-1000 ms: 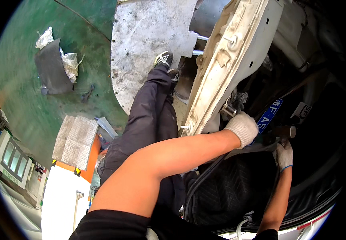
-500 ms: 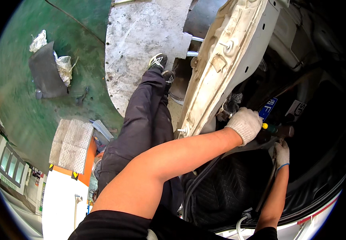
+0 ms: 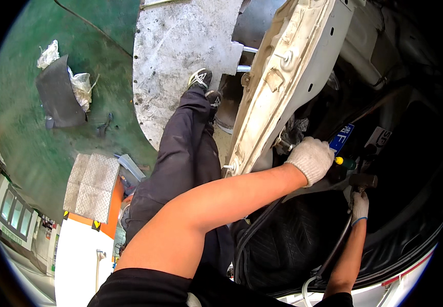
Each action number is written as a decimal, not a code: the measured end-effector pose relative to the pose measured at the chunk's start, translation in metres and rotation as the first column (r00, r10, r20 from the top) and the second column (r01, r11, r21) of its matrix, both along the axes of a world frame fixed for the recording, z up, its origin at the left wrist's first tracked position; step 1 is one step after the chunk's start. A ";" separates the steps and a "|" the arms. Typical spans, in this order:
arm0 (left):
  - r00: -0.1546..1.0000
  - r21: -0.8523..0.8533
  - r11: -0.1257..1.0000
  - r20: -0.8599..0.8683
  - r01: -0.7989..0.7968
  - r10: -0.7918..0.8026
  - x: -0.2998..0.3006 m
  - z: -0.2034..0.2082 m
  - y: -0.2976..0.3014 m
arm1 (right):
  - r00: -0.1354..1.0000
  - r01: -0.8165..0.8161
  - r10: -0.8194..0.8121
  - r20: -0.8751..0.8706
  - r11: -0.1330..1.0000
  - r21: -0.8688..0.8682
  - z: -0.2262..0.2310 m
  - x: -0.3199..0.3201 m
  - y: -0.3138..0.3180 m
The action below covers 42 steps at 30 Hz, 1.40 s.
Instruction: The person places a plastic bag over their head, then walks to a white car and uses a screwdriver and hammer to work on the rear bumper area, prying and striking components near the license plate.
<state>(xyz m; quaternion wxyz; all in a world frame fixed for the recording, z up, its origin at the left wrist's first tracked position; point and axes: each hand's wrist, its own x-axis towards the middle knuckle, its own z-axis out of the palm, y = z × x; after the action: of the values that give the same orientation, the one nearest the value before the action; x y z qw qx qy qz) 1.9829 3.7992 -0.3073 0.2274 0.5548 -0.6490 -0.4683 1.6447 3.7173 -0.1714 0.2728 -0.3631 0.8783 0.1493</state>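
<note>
My left hand (image 3: 311,161), in a white knit glove, is closed around a screwdriver-like tool with a yellow and dark green handle (image 3: 346,163); its other end is hidden by the glove and the car body. My right hand (image 3: 359,205), also gloved, grips a hammer whose dark, blocky head (image 3: 363,180) is just below and right of the handle's end, a small gap apart. Both hands are inside the opening of a vehicle body, beside a bare, pale metal panel (image 3: 284,77). A blue plate (image 3: 341,139) lies beyond my left hand.
A dark quilted liner (image 3: 288,240) and black trim strips fill the opening below my hands. At left stands a white and orange cart (image 3: 78,256) with a grey pad (image 3: 92,181) on it. A dark sheet and plastic wrap (image 3: 62,92) lie on the green floor.
The hammer head has moved down, away from the end of the handle, as my right hand drops slightly. My left hand keeps its hold in nearly the same place.
</note>
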 end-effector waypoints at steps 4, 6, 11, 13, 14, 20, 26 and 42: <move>0.999 -0.010 0.999 -0.022 -0.031 0.031 0.002 0.007 0.005 | 0.993 0.109 -0.109 0.042 0.994 0.003 -0.005 0.012 0.008; 0.999 -0.017 1.000 -0.036 -0.018 0.018 0.003 0.008 0.008 | 0.993 -0.018 0.013 0.116 0.999 0.040 -0.007 0.038 0.024; 0.996 -0.029 0.996 -0.047 -0.080 0.078 0.006 0.009 0.002 | 0.975 0.144 -0.122 0.188 0.984 -0.107 0.007 0.024 0.026; 0.993 -0.039 0.993 -0.036 -0.115 0.114 0.006 0.007 -0.002 | 0.984 0.134 -0.114 0.139 0.981 -0.141 0.012 0.006 0.015; 0.991 -0.044 0.990 -0.034 -0.132 0.131 0.005 0.007 -0.003 | 0.986 0.129 -0.109 0.130 0.978 -0.161 0.014 -0.003 0.009; 0.982 -0.020 0.983 -0.049 -0.185 0.184 0.008 0.008 -0.010 | 0.980 -0.083 0.119 0.159 0.973 -0.215 0.007 0.060 -0.010; 0.972 0.000 0.974 -0.055 -0.229 0.228 0.010 0.011 -0.016 | 0.989 -0.034 0.065 0.130 0.973 -0.227 0.014 0.046 -0.051; 0.946 -0.014 0.950 -0.093 -0.312 0.310 0.010 0.006 -0.013 | 0.751 -0.651 0.660 0.026 0.746 -0.141 0.028 0.074 -0.077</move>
<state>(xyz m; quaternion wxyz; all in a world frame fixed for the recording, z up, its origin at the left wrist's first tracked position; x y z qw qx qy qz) 1.9929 3.7861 -0.3011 0.3350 0.6254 -0.5491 -0.4418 1.7190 3.6402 -0.1436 0.2127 -0.6697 0.6915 0.1676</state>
